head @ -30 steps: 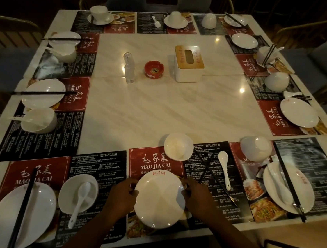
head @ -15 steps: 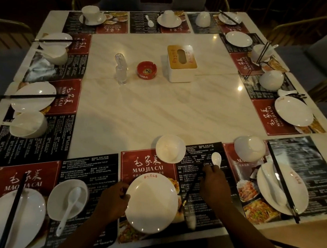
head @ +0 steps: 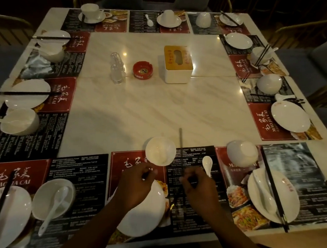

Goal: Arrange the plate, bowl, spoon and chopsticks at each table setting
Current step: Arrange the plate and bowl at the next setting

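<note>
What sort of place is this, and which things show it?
Probably a Chinese restaurant: printed menu placemats at each seat, matching white plates with chopsticks, and a shared tissue box mid-table.

Illumination is dim and warm, from overhead. The centre of the marble desk is brightest, with small specular spots. Surroundings fall to near black. The left hand, right hand and raised chopstick show motion blur. Wide-angle distortion bends the desk edges.

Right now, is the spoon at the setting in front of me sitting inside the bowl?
No, the spoon lies flat on the placemat, apart from the bowl and to its right.
</note>
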The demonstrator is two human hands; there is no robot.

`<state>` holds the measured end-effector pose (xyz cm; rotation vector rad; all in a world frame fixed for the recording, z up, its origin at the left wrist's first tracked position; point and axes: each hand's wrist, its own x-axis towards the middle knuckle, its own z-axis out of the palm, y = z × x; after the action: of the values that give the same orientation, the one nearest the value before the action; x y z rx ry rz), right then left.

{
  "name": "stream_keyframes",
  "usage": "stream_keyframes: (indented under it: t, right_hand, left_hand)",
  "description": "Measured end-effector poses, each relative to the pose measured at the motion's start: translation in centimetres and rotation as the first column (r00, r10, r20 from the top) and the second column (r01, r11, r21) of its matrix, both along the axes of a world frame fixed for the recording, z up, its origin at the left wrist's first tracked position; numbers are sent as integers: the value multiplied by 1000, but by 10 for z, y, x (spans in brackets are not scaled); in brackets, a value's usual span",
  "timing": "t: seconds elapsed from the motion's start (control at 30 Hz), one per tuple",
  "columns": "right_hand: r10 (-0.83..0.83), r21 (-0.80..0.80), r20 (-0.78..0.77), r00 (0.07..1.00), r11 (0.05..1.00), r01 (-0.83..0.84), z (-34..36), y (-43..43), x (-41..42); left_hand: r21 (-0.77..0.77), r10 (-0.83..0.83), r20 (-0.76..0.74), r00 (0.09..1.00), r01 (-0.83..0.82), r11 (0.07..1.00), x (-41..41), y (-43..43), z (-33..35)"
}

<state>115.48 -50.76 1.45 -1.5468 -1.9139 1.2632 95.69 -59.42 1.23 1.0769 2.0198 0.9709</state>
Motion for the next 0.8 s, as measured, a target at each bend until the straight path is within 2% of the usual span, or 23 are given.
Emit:
stream_keyframes:
  t: [0.1,0.27,0.43,0.5,0.57,0.67,0.8]
  right_hand:
    - [190,-14,-74,979,981,-192,11,-16,-12]
    - [201,-84,-128,971,974,-212,10,-22,-20]
    - [310,-122,-133,941,937,-326,2,-24,-26]
    - [323,-111,-42,946,939,-325,-5,-20,-24]
    - [284,-85,147,947,958,-274,-13,-8,-16]
    - [160,-64,398,903,987,-147,-29,11,-3]
    - [88,-55,461,883,996,-70,-46,20,-7]
  left_hand:
    - [-20,32,119,992,-30,999,15,20,13]
    - [23,-12,294,956,5,1000,19,12,21]
    - [34,-14,127,992,10,999,11,-8,16]
    - [-12,15,55,998,-14,1000,2,-15,11]
    - [-90,65,23,998,-63,994,-11,-23,4]
    - [-219,111,20,994,-104,970,-28,-34,-11]
    - [-292,141,115,983,-102,951,-39,-37,-28]
